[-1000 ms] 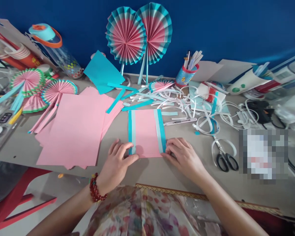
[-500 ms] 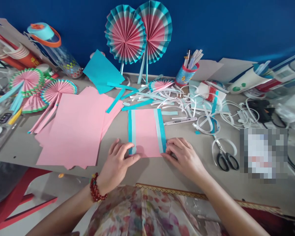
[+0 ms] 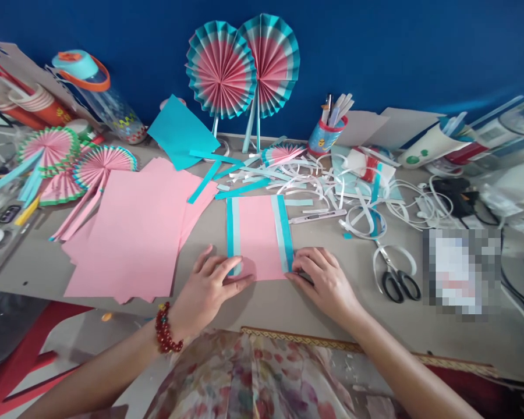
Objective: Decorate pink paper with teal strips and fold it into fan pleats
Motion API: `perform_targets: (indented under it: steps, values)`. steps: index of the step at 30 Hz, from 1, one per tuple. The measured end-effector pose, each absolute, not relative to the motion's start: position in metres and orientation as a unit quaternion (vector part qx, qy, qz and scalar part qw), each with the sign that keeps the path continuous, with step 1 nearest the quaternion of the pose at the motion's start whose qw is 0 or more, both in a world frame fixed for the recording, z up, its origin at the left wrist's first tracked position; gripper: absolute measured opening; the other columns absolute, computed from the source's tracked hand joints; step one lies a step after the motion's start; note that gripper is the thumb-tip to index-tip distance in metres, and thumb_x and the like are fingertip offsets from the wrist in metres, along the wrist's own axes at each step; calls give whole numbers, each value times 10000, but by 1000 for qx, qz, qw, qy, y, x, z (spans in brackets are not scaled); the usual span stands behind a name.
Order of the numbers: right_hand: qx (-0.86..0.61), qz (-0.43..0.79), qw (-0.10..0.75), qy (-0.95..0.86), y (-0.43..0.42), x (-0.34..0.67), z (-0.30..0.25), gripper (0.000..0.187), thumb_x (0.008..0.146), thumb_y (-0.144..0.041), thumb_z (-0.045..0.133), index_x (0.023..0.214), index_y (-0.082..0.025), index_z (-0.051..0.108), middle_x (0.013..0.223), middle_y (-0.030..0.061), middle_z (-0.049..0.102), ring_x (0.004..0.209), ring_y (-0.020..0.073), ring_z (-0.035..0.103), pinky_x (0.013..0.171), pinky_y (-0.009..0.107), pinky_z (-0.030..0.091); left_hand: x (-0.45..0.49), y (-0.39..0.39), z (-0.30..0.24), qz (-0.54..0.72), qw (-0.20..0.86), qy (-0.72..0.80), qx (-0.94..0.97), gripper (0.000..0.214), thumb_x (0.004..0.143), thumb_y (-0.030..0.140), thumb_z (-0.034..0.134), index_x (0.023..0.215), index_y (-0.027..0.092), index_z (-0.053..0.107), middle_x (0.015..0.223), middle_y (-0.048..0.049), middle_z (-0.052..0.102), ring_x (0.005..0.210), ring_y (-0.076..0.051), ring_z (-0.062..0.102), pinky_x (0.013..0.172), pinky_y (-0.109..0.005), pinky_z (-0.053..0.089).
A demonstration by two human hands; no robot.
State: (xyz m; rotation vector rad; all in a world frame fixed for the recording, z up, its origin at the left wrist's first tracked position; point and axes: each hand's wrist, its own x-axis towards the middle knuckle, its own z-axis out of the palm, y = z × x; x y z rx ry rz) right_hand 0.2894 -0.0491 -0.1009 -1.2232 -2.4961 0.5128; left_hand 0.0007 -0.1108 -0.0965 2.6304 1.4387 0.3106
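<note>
One head-worn view; forward and down over the nearby desk (image 3: 327, 238), blue wall (image 3: 397, 46) beyond

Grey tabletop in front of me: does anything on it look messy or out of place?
Yes: behind the pink rectangular paper sheet with teal-banded sides, thin white and teal paper strips lie in a tangle, crossing at various angles, which looks untidy.

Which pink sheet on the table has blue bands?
The pink sheet between the left hand and right hand: teal and pale-blue bands run along both its side edges. The stacked pink sheets to its left show only plain pink.
</note>
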Motion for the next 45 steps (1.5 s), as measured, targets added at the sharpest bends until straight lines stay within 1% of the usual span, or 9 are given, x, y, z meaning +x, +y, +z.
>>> perform_targets:
  steps: [7, 16, 23, 25, 29, 32, 34, 42, 45]
  values:
    - [-432, 175, 158, -871, -49, 289, -99, 171, 971, -347, 527, 885, -220, 602, 1047, 76, 637, 986, 226, 567, 869, 386, 428, -14, -113, -90, 59, 58, 443, 893, 635, 862, 69, 505, 1411, 388, 491, 1579, 10, 344, 1299, -277, 462, 1203, -637, 135]
    - [-430, 173, 161, -871, -49, 290, -99, 174, 968, -356, 536, 879, -218, 593, 1037, 77, 634, 976, 231, 566, 854, 382, 434, -22, -134, -86, 74, 55, 472, 877, 548, 929, 185, 458, 1466, 290, 437, 1539, -37, 413, 1457, -285, 310, 1214, -622, 38]
    - [-432, 167, 163, -871, -49, 290, -98, 152, 954, -345, 557, 872, -227, 608, 1039, 70, 641, 971, 224, 579, 852, 371, 447, -10, -140, -80, 118, 59, 505, 853, 419, 946, 157, 424, 1328, 209, 590, 1535, -90, 412, 1409, -282, 404, 1221, -592, 119]
    - [-428, 165, 164, -873, -49, 290, -98, 158, 949, -356, 566, 867, -228, 609, 1029, 67, 645, 965, 223, 581, 845, 367, 449, 0, -136, -78, 135, 55, 483, 863, 411, 955, 167, 428, 1341, 171, 569, 1523, -104, 430, 1404, -268, 411, 1229, -542, 172]
    - [-424, 169, 161, -875, -48, 290, -98, 172, 951, -371, 568, 866, -226, 604, 1007, 64, 648, 958, 222, 576, 841, 366, 446, 18, -123, -80, 118, 64, 373, 918, 554, 996, 386, 446, 1479, 119, 392, 1543, -127, 394, 1442, -248, 344, 1211, -416, 270]
    - [-423, 173, 160, -875, -48, 290, -98, 168, 958, -359, 561, 870, -220, 595, 1011, 66, 642, 966, 224, 569, 858, 373, 436, 23, -118, -87, 79, 67, 327, 939, 828, 932, 664, 387, 1528, 98, 282, 1583, -146, 307, 1478, -273, 258, 1210, -433, 242]
    - [-424, 178, 161, -874, -48, 290, -99, 166, 956, -357, 566, 872, -217, 592, 1015, 66, 639, 971, 224, 567, 861, 373, 433, 22, -119, -93, 60, 60, 323, 943, 950, 883, 754, 331, 1539, 72, 237, 1597, -161, 257, 1493, -281, 210, 1215, -440, 205]
    - [-423, 196, 161, -870, -45, 292, -97, 158, 966, -324, 540, 886, -205, 606, 1006, 71, 645, 948, 221, 565, 850, 386, 454, 20, -125, -97, 32, 52, 336, 940, 1054, 830, 838, 214, 1545, 64, 220, 1617, -160, 188, 1500, -295, 174, 1222, -442, 113]
    - [-413, 178, 166, -878, -52, 295, -94, 187, 992, -277, 472, 1034, -206, 640, 1123, 101, 643, 1032, 227, 570, 898, 398, 465, 21, -125, -96, 26, 62, 340, 938, 1074, 822, 846, 229, 1547, 54, 203, 1613, -172, 197, 1498, -304, 172, 1217, -451, 120]
